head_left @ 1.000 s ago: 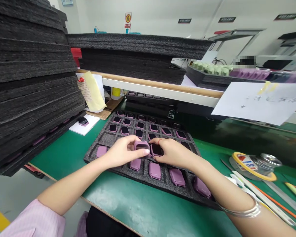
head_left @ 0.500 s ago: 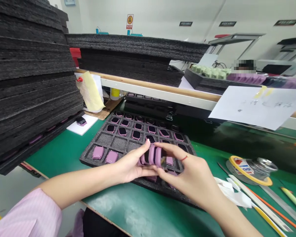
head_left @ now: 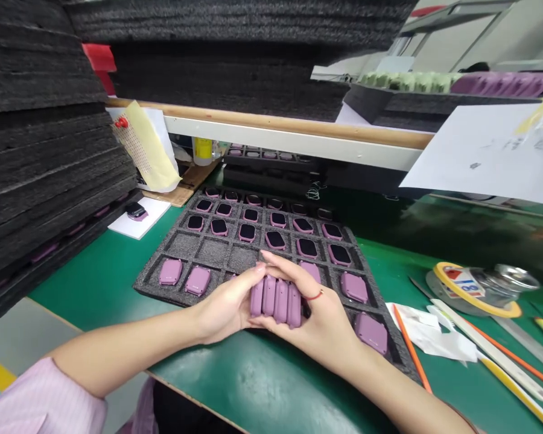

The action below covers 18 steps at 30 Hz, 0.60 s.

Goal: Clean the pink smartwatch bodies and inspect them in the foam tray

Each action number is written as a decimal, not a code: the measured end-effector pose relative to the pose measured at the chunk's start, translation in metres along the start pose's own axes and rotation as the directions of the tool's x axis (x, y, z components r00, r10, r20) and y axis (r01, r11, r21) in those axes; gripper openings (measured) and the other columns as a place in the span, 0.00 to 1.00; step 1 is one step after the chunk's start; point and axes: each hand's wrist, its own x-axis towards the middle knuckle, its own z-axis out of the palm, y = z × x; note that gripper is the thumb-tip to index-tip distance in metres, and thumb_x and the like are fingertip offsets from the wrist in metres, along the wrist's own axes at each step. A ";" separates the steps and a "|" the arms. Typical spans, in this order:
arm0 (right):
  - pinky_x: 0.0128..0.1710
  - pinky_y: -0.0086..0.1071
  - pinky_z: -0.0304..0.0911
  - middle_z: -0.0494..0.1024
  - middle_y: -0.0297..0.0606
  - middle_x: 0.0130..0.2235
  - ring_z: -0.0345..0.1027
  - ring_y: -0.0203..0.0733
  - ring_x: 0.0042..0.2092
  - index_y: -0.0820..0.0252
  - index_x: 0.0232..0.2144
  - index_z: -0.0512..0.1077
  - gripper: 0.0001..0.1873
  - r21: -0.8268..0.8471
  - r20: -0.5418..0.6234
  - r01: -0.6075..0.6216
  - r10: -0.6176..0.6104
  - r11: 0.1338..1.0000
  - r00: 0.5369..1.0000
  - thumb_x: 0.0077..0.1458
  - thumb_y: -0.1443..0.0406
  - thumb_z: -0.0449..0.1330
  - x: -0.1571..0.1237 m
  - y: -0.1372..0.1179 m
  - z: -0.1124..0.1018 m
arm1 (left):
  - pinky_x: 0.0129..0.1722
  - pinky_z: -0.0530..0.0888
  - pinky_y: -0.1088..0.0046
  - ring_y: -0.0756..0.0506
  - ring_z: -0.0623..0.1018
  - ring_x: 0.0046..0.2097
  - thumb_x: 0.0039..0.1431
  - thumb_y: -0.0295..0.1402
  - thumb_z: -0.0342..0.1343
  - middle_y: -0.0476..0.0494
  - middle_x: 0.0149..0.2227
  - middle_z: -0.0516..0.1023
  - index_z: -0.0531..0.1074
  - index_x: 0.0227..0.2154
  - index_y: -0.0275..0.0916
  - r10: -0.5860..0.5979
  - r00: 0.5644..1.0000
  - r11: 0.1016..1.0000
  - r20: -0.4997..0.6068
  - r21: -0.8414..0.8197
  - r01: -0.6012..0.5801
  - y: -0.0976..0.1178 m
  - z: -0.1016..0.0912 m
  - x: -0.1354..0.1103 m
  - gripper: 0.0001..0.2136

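Several purple smartwatch cases, standing on edge side by side, are squeezed together between my two hands. My left hand closes on the row from the left, thumb along the top edge. From the right, my right hand wraps the other end, its fingers reaching over the top and beneath. Below and behind them lies a black foam tray with square pockets. Its far rows hold watch cases with dark screens up. Nearer pockets hold cases with the purple side up. My hands hide part of the near rows.
Tall black foam stacks rise at left. A shelf edge crosses behind the tray. One watch rests on a white pad. At right are a glass bottle, tissue, an orange stick and other slim tools.
The view has tilted downward. The held cases, previously spread and turned at an angle, now stand tightly lined up with their narrow sides facing me. Both hands have closed in around them.
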 end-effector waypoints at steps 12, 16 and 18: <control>0.61 0.48 0.70 0.80 0.38 0.53 0.76 0.49 0.55 0.43 0.70 0.50 0.52 0.099 -0.105 0.088 -0.078 0.991 0.991 0.50 0.64 0.73 -0.003 -0.003 -0.001 | 0.29 0.66 0.76 0.52 0.68 0.29 0.57 0.61 0.55 0.50 0.29 0.70 0.72 0.39 0.36 0.142 0.990 0.951 0.014 0.274 -0.141 -0.002 -0.002 -0.004 0.28; 0.61 0.46 0.71 0.81 0.37 0.52 0.77 0.48 0.54 0.46 0.71 0.48 0.54 0.105 -0.084 0.119 -0.110 0.987 0.990 0.50 0.67 0.73 -0.003 -0.003 0.002 | 0.32 0.68 0.76 0.53 0.69 0.29 0.61 0.52 0.58 0.50 0.30 0.72 0.71 0.34 0.36 0.202 0.979 0.925 0.037 0.322 -0.203 0.000 0.003 -0.004 0.20; 0.60 0.44 0.72 0.80 0.38 0.53 0.77 0.47 0.55 0.47 0.71 0.48 0.54 0.106 -0.073 0.125 -0.118 0.986 0.990 0.50 0.68 0.72 -0.003 -0.002 0.003 | 0.37 0.71 0.75 0.51 0.73 0.34 0.59 0.42 0.64 0.49 0.33 0.74 0.72 0.36 0.37 0.210 0.978 0.919 0.004 0.340 -0.198 0.002 0.005 -0.004 0.13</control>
